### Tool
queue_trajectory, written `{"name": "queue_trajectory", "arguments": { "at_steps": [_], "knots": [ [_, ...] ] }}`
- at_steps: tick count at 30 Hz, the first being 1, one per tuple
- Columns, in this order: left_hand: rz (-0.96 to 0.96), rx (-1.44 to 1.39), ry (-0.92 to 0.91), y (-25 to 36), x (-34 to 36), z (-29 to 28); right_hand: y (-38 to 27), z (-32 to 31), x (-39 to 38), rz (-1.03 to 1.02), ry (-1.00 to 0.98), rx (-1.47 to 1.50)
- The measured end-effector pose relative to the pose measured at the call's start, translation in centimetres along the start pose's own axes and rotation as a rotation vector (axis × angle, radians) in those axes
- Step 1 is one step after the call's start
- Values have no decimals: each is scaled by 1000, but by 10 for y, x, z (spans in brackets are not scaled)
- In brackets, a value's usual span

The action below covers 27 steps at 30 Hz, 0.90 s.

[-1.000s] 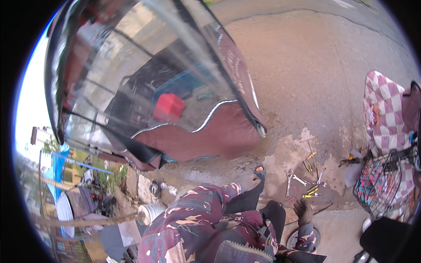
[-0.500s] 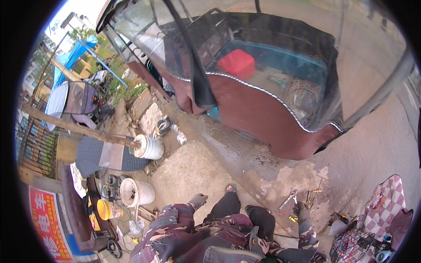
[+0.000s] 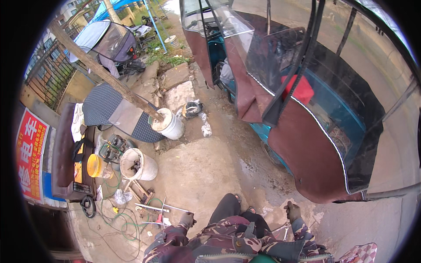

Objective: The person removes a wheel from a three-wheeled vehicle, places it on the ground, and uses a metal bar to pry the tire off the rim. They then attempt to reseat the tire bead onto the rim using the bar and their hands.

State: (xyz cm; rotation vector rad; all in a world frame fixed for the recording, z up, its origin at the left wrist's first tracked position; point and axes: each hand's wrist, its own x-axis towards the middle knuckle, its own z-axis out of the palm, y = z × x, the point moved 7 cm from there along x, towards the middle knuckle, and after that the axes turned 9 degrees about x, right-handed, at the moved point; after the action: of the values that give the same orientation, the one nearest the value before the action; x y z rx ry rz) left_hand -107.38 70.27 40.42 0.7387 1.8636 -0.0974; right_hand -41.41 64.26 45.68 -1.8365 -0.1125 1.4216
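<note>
Hovering left hand (image 3: 188, 219): fingers curled, hold on anything unclear; metal rods (image 3: 175, 207) just beside, ten o'clock.
Right hand (image 3: 293, 211): loosely fisted, contents unclear; wrench (image 3: 286, 233) near, seven o'clock.
Brown-covered vehicle (image 3: 294, 153): right hand's twelve o'clock, red box (image 3: 301, 90) inside.

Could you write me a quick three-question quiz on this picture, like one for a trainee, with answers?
1. True or false: the pole's lower end is in a white bucket.
2. What colour is the box inside the vehicle?
3. Which of the person's hands is nearer the metal rods: A) left, B) right?

Key: 1. True. 2. Red. 3. A, the left hand.
</note>
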Motion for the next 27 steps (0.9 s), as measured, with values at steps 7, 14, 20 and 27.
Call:
{"name": "queue_trajectory", "arguments": {
  "at_steps": [7, 14, 20, 27],
  "knots": [
    [-379, -212, -213, -131, -21, 41, -145, 183, 41, -137, -351, -358],
    [-433, -381, -279, -49, 54, -5, -273, 416, 85, -149, -502, -478],
    [-153, -504, -67, 132, 189, -164, -375, 572, 111, -118, -582, -439],
    [345, -379, 7, 493, 280, -293, -534, 707, 163, -227, -568, -241]
  ]
}}
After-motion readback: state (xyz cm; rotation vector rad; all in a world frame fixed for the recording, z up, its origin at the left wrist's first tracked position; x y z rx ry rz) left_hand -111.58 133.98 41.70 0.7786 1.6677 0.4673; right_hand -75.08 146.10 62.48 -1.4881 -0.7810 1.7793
